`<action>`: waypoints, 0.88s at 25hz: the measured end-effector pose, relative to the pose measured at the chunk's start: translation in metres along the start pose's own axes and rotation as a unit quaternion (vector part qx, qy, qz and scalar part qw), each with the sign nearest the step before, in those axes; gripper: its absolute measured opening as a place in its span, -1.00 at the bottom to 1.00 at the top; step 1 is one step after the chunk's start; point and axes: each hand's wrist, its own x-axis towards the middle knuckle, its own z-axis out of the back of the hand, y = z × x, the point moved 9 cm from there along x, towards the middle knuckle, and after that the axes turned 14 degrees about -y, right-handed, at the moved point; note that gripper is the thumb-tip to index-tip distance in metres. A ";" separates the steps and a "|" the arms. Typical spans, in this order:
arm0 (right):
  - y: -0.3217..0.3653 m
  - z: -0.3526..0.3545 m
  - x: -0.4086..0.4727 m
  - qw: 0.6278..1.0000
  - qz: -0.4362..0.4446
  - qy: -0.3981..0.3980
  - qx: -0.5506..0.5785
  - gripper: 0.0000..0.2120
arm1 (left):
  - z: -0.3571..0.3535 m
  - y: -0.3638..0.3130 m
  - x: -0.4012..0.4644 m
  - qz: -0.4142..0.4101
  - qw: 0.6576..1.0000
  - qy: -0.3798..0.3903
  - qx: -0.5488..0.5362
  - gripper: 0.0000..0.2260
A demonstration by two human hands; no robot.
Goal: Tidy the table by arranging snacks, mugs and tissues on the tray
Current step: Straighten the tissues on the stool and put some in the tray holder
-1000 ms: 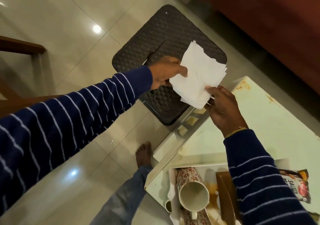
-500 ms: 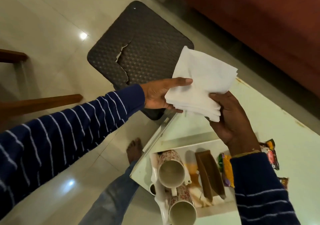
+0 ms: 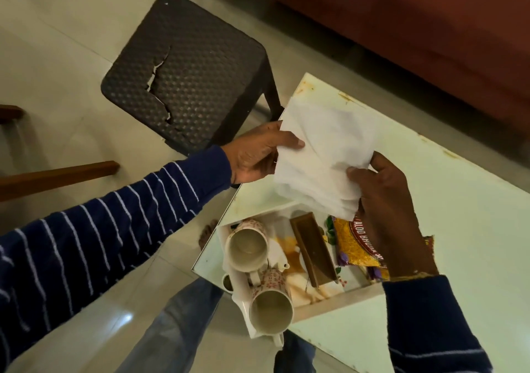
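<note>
I see a pale table [image 3: 447, 229] with rust marks along its far edge. A white tray [image 3: 329, 305] lies directly on it, below both my hands, near the corner under my left hand [image 3: 255, 154].

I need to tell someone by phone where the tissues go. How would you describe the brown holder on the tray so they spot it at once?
Start at the pale glass table, then its near corner, where the white tray sits. In the tray's middle, between two floral mugs and a yellow snack packet, stands the brown holder: a narrow, open-topped trough, the only plain dark item there.
</note>
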 end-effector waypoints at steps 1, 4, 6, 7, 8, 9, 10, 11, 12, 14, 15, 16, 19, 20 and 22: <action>0.000 0.007 -0.002 1.000 0.014 -0.005 -0.003 -0.73 | -0.005 0.002 -0.001 -0.002 1.000 -0.012 -0.001 -0.59; 0.007 0.020 -0.010 0.994 0.091 -0.017 -0.061 -0.78 | -0.020 0.011 -0.003 0.000 0.999 -0.036 -0.023 -0.64; 0.007 0.032 -0.014 0.991 0.110 -0.030 -0.067 -0.78 | -0.029 0.020 -0.005 0.018 0.997 -0.028 -0.068 -0.65; 0.005 0.038 -0.016 0.993 0.107 -0.032 -0.047 -0.80 | -0.034 0.024 -0.007 0.030 0.995 -0.013 -0.097 -0.65; 0.002 0.044 -0.018 0.995 0.094 -0.033 -0.018 -0.80 | -0.039 0.027 -0.009 0.038 0.992 0.004 -0.124 -0.66; -0.002 0.049 -0.018 0.997 0.073 -0.034 0.014 -0.79 | -0.044 0.029 -0.012 0.042 0.988 0.018 -0.149 -0.68; -0.008 0.054 -0.019 0.997 0.050 -0.037 0.040 -0.76 | -0.048 0.032 -0.015 0.046 0.984 0.029 -0.168 -0.71; -0.012 0.058 -0.020 0.997 0.038 -0.038 0.048 -0.74 | -0.050 0.035 -0.015 0.044 0.983 0.038 -0.174 -0.77; -0.016 0.060 -0.021 0.998 0.035 -0.038 0.043 -0.73 | -0.051 0.038 -0.015 0.040 0.983 0.044 -0.172 -0.85; -0.022 0.064 -0.026 0.998 0.040 -0.036 0.032 -0.72 | -0.050 0.045 -0.013 0.043 0.982 0.040 -0.178 -0.85; -0.024 0.066 -0.029 0.998 0.044 -0.034 0.034 -0.71 | -0.048 0.048 -0.011 0.053 0.982 0.029 -0.181 -0.77; -0.026 0.067 -0.033 0.998 0.047 -0.031 0.040 -0.69 | -0.046 0.052 -0.010 0.064 0.983 0.015 -0.172 -0.67; -0.039 0.066 -0.043 0.997 0.044 -0.026 0.054 -0.72 | -0.040 0.063 -0.005 0.056 0.995 -0.024 -0.073 -0.75; -0.047 0.065 -0.046 0.998 0.030 -0.033 0.048 -0.71 | -0.036 0.066 -0.003 0.042 0.998 -0.038 -0.024 -0.87; -0.066 0.064 -0.057 0.998 -0.008 -0.057 0.035 -0.69 | -0.030 0.070 -0.002 0.020 0.994 -0.062 0.090 -0.85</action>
